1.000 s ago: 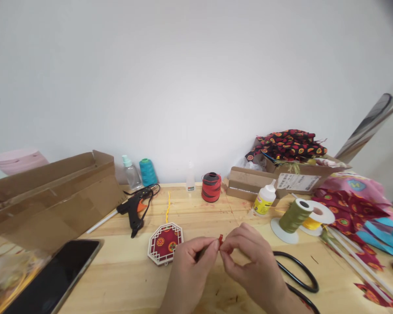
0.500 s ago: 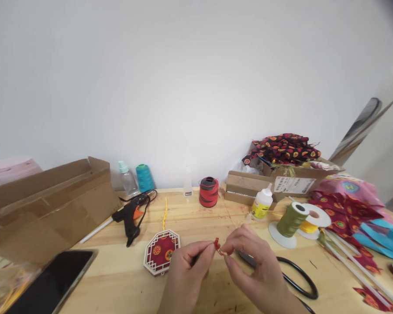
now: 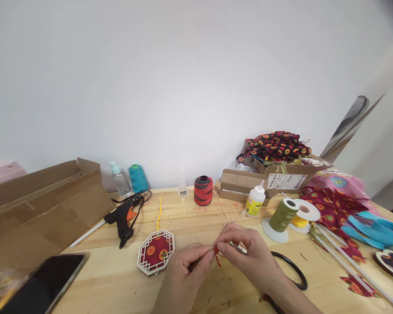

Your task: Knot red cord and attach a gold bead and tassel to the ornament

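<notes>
My left hand [image 3: 186, 272] and my right hand [image 3: 247, 257] meet low in the middle, above the wooden table [image 3: 190, 216]. Both pinch a short red cord [image 3: 217, 256] between their fingertips, and its loose end hangs down between them. Just left of my left hand lies an octagonal red ornament [image 3: 156, 251] with a white lattice frame and a yellow cord [image 3: 159, 212] running away from it. Black scissors [image 3: 290, 272] lie under my right hand.
A black glue gun [image 3: 122, 216], an open cardboard box [image 3: 42, 205] and a dark phone [image 3: 42, 285] are at the left. A red spool [image 3: 203, 190], glue bottle [image 3: 255, 202], green spool [image 3: 280, 216], box of fabric [image 3: 275, 163] and white sticks [image 3: 347, 261] fill the back and right.
The view has swung right, so everything slid left in the picture. The cord's end, which stuck up between my fingertips, now hangs down below them. Both hands keep their pinch.
</notes>
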The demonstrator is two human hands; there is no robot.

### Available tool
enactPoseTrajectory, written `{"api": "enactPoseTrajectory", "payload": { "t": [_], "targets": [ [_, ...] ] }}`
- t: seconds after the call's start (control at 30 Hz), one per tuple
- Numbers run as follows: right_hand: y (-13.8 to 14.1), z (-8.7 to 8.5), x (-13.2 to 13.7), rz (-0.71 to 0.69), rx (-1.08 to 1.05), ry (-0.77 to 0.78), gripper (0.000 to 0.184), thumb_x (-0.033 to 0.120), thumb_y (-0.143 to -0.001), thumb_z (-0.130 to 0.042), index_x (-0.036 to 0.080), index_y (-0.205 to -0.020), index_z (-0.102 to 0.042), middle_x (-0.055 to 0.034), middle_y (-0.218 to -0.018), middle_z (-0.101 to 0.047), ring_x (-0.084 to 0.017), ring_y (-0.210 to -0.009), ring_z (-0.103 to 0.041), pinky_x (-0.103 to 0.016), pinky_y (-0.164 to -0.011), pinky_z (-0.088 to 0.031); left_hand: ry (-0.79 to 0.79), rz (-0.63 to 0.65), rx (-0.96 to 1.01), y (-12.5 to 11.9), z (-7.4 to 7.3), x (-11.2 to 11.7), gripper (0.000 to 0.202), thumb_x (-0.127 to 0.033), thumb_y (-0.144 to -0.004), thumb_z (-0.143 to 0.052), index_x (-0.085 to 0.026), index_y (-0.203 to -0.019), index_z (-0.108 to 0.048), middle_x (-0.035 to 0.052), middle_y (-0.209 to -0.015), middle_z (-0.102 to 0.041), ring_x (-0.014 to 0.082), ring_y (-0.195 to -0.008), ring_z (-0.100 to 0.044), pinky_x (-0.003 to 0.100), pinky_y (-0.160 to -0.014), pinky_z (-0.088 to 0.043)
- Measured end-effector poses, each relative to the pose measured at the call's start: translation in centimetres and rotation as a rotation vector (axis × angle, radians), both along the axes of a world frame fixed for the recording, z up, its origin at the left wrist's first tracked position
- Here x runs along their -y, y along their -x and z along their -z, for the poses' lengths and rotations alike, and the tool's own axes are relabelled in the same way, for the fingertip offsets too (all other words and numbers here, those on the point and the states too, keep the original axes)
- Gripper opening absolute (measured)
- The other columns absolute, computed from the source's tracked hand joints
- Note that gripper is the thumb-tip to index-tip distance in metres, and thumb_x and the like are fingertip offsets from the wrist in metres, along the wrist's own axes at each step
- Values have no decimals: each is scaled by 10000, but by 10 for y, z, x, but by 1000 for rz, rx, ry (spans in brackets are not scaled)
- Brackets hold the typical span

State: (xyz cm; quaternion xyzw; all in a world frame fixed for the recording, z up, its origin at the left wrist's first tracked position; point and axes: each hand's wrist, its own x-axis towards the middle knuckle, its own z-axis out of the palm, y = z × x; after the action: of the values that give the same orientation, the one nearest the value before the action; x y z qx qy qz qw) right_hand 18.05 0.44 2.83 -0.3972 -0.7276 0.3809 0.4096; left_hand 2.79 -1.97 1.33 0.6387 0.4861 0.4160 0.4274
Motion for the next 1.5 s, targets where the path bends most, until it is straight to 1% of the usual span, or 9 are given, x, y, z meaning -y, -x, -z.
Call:
{"api": "enactPoseTrajectory", "payload": {
  "t": [0.3, 0.57, 0.7, 0.87, 0.93, 1.07, 1.2, 1.3, 1.5],
  "targets": [
    [-7, -1, -4, -31, 217, -221, 159, 70, -707, -521, 167, -662, -640, -13, -606, -597, -123, -599, -505, -233, -572, -377, 16, 24, -52, 0, 5, -1, 264, -289, -790, -473, -147, -618, -614, -13, -566, -487, 121, -563, -426, 189, -512, -340],
    [1, 10, -1, 73, 355, -343, 184, 131, -829, -379, 179, -702, -504, -41, -703, -551, -162, -668, -485, -273, -589, -378, 81, -34, -20, 0, 2, -3, 245, -294, -765, -506, -145, -623, -639, -14, -578, -531, 122, -580, -446, 184, -529, -353],
    [3, 14, 3, 119, 236, -206, 182, 156, -836, -377, 192, -690, -480, -23, -695, -528, -154, -667, -480, -264, -599, -373, 129, -34, 57, -2, 1, -3, 248, -299, -763, -510, -143, -628, -647, -26, -559, -507, 109, -558, -418, 184, -529, -350],
    [3, 13, 1, -25, -57, 225, 203, 283, -827, -413, 176, -688, -513, -8, -638, -537, -137, -622, -496, -246, -585, -387, 133, -6, 128, -1, 3, -2, 249, -292, -759, -513, -133, -633, -657, -31, -517, -461, 103, -521, -366, 191, -489, -321],
    [2, 11, -1, -57, -114, 304, 236, 329, -811, -436, 168, -666, -530, -3, -614, -535, -132, -603, -493, -243, -578, -384, 135, -9, 123, 0, 3, -2, 247, -280, -759, -512, -131, -622, -654, -34, -499, -446, 98, -499, -340, 193, -467, -304],
    [-1, 7, -2, -43, -43, 242, 249, 323, -813, -441, 169, -669, -574, -2, -629, -543, -124, -593, -479, -236, -562, -364, 99, -13, 67, 2, 2, -2, 236, -268, -766, -508, -141, -627, -650, -17, -549, -504, 112, -539, -391, 195, -498, -326],
    [-3, 5, 1, 53, 167, 18, 144, 217, -765, -510, 185, -647, -586, 16, -597, -502, -112, -547, -407, -232, -517, -310, 25, 7, -37, 2, 4, 0, 264, -273, -783, -488, -149, -606, -639, -14, -544, -500, 121, -552, -406, 200, -504, -318],
    [-2, 6, 3, 56, 118, -49, 155, 203, -776, -489, 182, -632, -543, 11, -630, -502, -120, -594, -416, -237, -550, -310, -9, 13, -77, 1, 5, 0, 280, -280, -788, -479, -150, -601, -642, -7, -540, -507, 124, -539, -412, 205, -499, -315],
    [7, 17, 2, -27, -408, 543, 236, 367, -718, -571, 162, -626, -496, 33, -572, -450, -91, -526, -358, -209, -501, -256, 11, -23, -14, -2, 2, -1, 268, -293, -755, -511, -142, -598, -668, -5, -521, -503, 123, -520, -399, 208, -478, -313]
  ]
}}
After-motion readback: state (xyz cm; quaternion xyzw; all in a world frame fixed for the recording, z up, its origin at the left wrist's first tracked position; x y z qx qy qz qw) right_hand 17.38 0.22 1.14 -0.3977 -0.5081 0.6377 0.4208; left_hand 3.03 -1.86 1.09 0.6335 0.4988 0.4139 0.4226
